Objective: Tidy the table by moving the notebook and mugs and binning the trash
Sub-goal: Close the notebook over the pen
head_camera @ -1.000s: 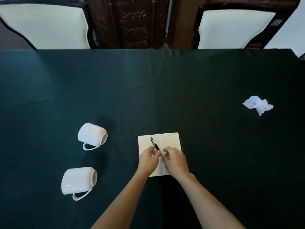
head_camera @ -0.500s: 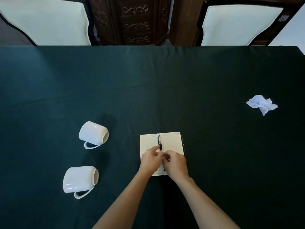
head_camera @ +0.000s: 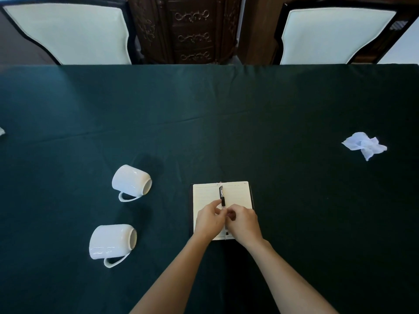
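Note:
An open notebook (head_camera: pixel 238 194) with lined pages lies near the front middle of the dark green table (head_camera: pixel 204 123). A black pen (head_camera: pixel 221 196) lies along its centre fold. My left hand (head_camera: pixel 209 220) and my right hand (head_camera: pixel 244 223) meet over the lower pages, fingers pinching the pen's near end. Two white mugs lie on their sides to the left: one (head_camera: pixel 130 181) farther back, one (head_camera: pixel 111 242) nearer. A crumpled white tissue (head_camera: pixel 364 145) sits at the right.
A scrap of white paper (head_camera: pixel 1 131) shows at the left edge. Two cream-backed chairs (head_camera: pixel 68 34) (head_camera: pixel 335 35) stand behind the table's far edge, with a carved dark cabinet (head_camera: pixel 192 28) between them.
The pen has turned from a slant to lie straight along the notebook's fold. Both hands have stayed over the lower pages, closing in on the pen.

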A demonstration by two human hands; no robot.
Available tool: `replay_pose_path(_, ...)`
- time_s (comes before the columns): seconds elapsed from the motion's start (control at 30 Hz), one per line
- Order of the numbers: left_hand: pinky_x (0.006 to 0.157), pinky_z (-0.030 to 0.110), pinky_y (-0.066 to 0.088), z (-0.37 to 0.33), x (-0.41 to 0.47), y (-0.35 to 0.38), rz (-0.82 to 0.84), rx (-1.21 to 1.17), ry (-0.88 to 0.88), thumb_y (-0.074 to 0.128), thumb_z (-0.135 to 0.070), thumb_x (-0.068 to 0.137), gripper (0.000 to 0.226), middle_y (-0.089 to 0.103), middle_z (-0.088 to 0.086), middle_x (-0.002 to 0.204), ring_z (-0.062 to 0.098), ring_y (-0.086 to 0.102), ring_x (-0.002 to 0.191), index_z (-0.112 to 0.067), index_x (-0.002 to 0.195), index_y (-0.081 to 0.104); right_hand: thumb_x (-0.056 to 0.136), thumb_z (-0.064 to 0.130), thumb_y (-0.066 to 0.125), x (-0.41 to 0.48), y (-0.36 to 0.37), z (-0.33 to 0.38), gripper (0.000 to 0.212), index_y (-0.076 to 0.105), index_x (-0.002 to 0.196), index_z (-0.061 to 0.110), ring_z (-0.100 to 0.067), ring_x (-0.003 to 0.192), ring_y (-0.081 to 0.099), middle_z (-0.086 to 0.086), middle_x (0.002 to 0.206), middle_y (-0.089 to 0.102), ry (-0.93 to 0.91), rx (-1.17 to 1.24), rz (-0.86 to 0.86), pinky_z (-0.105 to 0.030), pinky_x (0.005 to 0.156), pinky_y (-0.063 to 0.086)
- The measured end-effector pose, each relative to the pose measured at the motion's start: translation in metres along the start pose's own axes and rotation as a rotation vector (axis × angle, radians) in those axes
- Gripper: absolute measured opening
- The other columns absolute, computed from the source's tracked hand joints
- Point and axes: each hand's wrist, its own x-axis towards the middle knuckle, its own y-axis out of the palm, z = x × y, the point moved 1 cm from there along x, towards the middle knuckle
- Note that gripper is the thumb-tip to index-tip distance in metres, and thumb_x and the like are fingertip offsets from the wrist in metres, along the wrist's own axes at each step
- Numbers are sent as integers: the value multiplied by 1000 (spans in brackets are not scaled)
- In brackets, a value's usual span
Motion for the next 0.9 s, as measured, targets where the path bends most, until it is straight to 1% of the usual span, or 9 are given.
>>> replay_pose_path(0.17, 93, 29, 49, 3, -1, -2, -20, 1, -27, 58, -35, 101, 49, 74, 1, 115, 17, 66, 108, -19, 147, 55, 93, 23, 69, 5, 1, -4, 15, 79, 103, 19, -13, 87, 73, 1, 94, 79, 1, 6, 18, -15, 68, 50)
replay_pose_path(0.33, 83, 29, 46, 13, -6, -23, -261, -22, -108, 58, -29, 100, 40, 71, -1, 110, 16, 62, 98, -15, 138, 62, 91, 28, 69, 11, -11, -13, 22, 77, 109, 18, -14, 94, 72, 1, 101, 78, 62, 30, -30, -22, 78, 54)
replay_pose_path(0.43, 83, 30, 44, 32, -11, -44, -374, -47, -181, 59, -26, 99, 39, 74, 6, 121, 20, 64, 104, -12, 136, 63, 93, 24, 69, 14, -27, -27, 22, 76, 112, 16, -13, 94, 69, 1, 104, 77, 125, 57, -130, -24, 80, 54)
replay_pose_path(0.5, 84, 31, 47, 47, -16, -55, -414, -104, -252, 60, -23, 98, 37, 75, 5, 116, 19, 65, 100, -12, 134, 64, 94, 20, 67, 15, -37, -35, 22, 74, 115, 15, -13, 93, 67, -1, 107, 76, 171, 76, -201, -23, 79, 51)
replay_pose_path(0.57, 87, 38, 56, 59, -20, -59, -398, -184, -291, 61, -21, 97, 34, 75, 3, 107, 20, 68, 95, -14, 130, 66, 93, 16, 69, 14, -42, -42, 28, 71, 121, 14, -15, 99, 68, -3, 113, 74, 208, 90, -231, -27, 84, 54)
replay_pose_path(0.63, 89, 44, 61, 63, -22, -59, -350, -223, -296, 63, -20, 95, 32, 75, 2, 103, 24, 72, 94, -15, 127, 68, 92, 15, 72, 13, -42, -47, 36, 68, 128, 13, -18, 106, 68, -5, 121, 71, 236, 100, -221, -32, 92, 55)
replay_pose_path(0.73, 90, 45, 61, 61, -20, -56, -313, -240, -294, 71, -20, 90, 34, 77, 2, 102, 25, 72, 95, -14, 123, 70, 91, 16, 74, 11, -39, -51, 38, 68, 129, 13, -12, 98, 65, -5, 123, 71, 242, 128, -188, -30, 91, 53)
replay_pose_path(0.8, 81, 40, 61, 59, -19, -55, -293, -292, -312, 75, -17, 88, 37, 76, 5, 100, 23, 69, 86, -11, 124, 70, 90, 19, 75, 11, -38, -52, 40, 68, 129, 13, -9, 95, 62, -4, 122, 72, 247, 145, -175, -29, 90, 53)
replay_pose_path(0.9, 66, 30, 54, 57, -22, -56, -265, -415, -333, 75, -10, 92, 34, 73, 7, 95, 17, 63, 76, -6, 125, 70, 88, 21, 76, 12, -40, -54, 42, 69, 129, 13, -8, 94, 60, -3, 122, 73, 261, 194, -149, -25, 86, 49)
